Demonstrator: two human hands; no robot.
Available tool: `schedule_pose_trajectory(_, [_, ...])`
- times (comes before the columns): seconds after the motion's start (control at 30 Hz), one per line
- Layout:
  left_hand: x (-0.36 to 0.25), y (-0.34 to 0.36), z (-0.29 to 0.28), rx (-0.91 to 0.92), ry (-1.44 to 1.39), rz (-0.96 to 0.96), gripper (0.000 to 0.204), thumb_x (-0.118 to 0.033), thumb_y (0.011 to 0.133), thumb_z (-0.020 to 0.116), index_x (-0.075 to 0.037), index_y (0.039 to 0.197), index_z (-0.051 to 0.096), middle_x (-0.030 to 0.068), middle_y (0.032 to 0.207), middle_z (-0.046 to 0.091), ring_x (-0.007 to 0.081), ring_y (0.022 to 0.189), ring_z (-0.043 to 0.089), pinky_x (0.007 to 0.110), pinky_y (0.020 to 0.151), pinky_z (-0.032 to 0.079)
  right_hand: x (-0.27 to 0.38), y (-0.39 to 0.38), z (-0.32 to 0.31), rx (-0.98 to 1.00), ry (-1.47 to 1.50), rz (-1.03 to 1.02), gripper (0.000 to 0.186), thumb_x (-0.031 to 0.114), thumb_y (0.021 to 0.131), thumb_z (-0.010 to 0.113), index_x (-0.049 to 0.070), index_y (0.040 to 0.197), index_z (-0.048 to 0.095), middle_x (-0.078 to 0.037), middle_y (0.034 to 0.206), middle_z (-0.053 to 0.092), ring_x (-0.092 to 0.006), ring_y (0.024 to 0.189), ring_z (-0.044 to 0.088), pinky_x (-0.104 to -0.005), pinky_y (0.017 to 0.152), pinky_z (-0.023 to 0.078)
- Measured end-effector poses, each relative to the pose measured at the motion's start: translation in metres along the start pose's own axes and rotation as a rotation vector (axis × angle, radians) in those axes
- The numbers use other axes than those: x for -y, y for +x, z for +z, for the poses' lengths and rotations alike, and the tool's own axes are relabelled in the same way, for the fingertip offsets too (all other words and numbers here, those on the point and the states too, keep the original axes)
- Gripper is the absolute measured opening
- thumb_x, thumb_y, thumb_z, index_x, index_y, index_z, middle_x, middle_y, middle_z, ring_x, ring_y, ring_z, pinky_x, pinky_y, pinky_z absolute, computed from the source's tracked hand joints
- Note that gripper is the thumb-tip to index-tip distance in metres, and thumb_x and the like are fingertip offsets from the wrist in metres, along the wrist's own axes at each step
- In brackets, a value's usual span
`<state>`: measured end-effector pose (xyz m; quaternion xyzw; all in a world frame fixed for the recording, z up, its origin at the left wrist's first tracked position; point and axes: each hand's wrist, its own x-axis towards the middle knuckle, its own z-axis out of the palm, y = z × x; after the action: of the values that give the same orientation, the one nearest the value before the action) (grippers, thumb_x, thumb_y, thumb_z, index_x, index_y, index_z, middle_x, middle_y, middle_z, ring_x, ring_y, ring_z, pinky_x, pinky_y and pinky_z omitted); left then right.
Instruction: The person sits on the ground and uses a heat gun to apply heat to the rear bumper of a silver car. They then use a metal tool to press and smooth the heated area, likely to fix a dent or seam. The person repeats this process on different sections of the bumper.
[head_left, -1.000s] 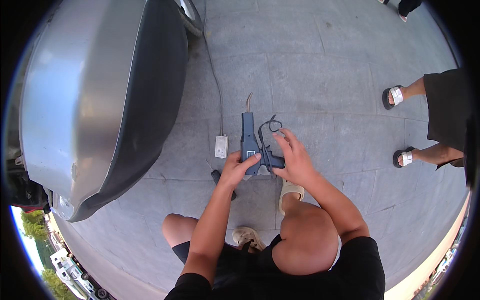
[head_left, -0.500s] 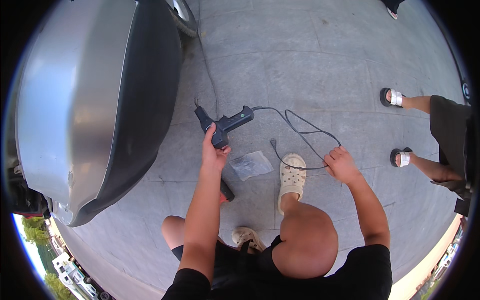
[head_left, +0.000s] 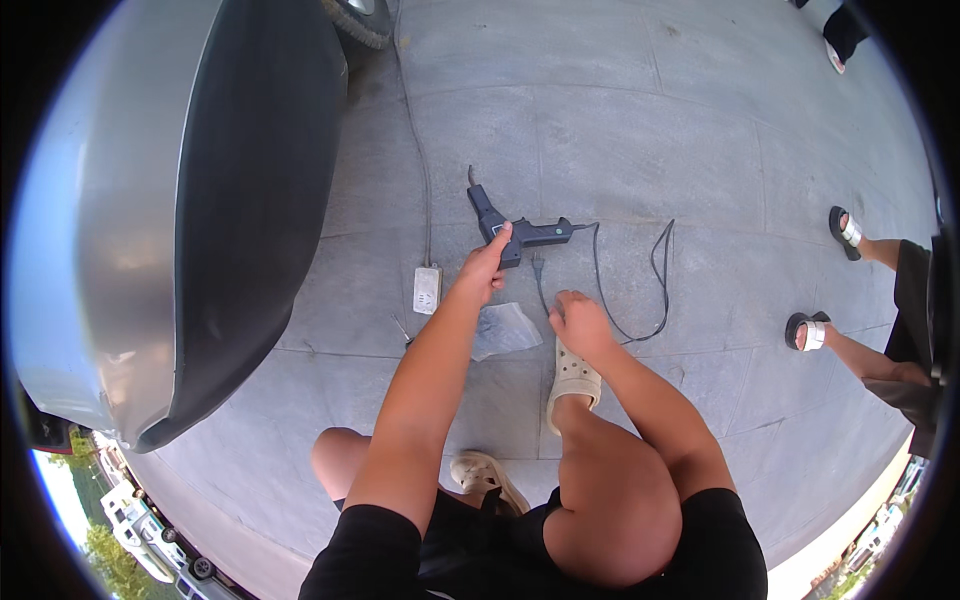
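My left hand is closed on the back end of a black pistol-shaped hot stapler gun, whose thin metal tip points away from me. Its dark power cord leaves the end of the handle and loops over the ground at the right. Fingers curled, my right hand pinches that cord close to its plug, just above my right shoe. The plug's prongs point away from me. A white socket block lies left of my left hand, its cable running toward the wheel.
A silver and black car bumper takes up the left side. Between my arms lies a clear plastic bag; a thin pointed tool shows partly by my left forearm. Another person's sandalled feet stand at the right.
My left hand has carried the hot stapler gun to the right. My right hand has moved left along the cord to near the plug. The socket block has come into sight.
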<state>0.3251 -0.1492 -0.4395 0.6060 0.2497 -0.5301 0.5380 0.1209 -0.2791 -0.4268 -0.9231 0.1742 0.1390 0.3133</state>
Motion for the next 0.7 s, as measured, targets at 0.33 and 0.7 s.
schedule_pose_trajectory(0.33, [0.027, -0.012, -0.02, -0.49, 0.966, 0.467, 0.053, -0.05, 0.094, 0.071, 0.002, 0.103, 0.067, 0.0245, 0.106, 0.075, 0.0446, 0.106, 0.071, 0.051, 0.093, 0.055, -0.02, 0.058, 0.057, 0.109, -0.346, -0.005, 0.029, 0.008, 0.086, 0.07, -0.002, 0.111, 0.062, -0.021, 0.108, 0.071, -0.0345, 0.095, 0.075, -0.0407, 0.083, 0.063])
schedule_pose_trajectory(0.7, [0.057, -0.037, -0.148, -0.681, 1.253, 0.229, 0.07, -0.05, 0.07, 0.087, -0.002, 0.118, 0.07, 0.0236, 0.126, 0.066, 0.0393, 0.119, 0.066, 0.049, 0.099, 0.057, -0.008, 0.054, 0.04, 0.083, -0.009, 0.007, 0.031, 0.012, 0.087, 0.07, -0.005, 0.112, 0.062, -0.027, 0.108, 0.068, -0.0437, 0.098, 0.072, -0.0497, 0.088, 0.061])
